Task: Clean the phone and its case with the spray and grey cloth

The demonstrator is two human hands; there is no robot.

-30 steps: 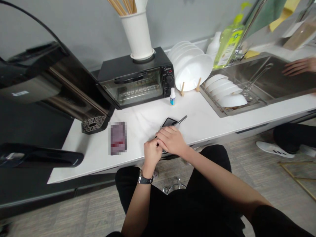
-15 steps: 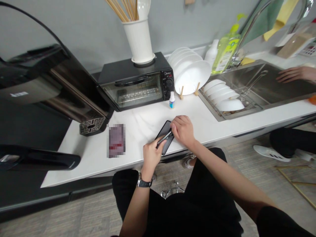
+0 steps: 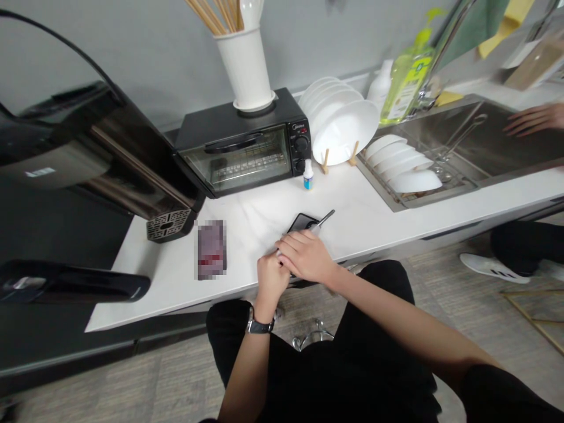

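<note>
The person's right hand (image 3: 306, 256) is lying cupped over the left hand (image 3: 271, 277), and the two are pressing together on the white marble countertop (image 3: 370, 226), in front of the black toaster oven (image 3: 238, 158). The left hand is curling inward, with a black wristwatch (image 3: 259, 325) on its wrist. Both hands are closed around the near end of a black smartphone (image 3: 302, 223), but whether either is grasping it is hidden, so I cannot tell. The phone's far end is showing just in front of the toaster oven, and a thin metal tool (image 3: 325, 218) is projecting from under the right hand across it. Its type cannot be told. A small dropper bottle (image 3: 308, 175) is standing just before the toaster oven's control knobs. A pixelated, unreadable object (image 3: 211, 249) is lying front-left of the toaster oven. Well to its right, another person's hand (image 3: 535, 119) is hovering open above a steel sink (image 3: 480, 141).
</note>
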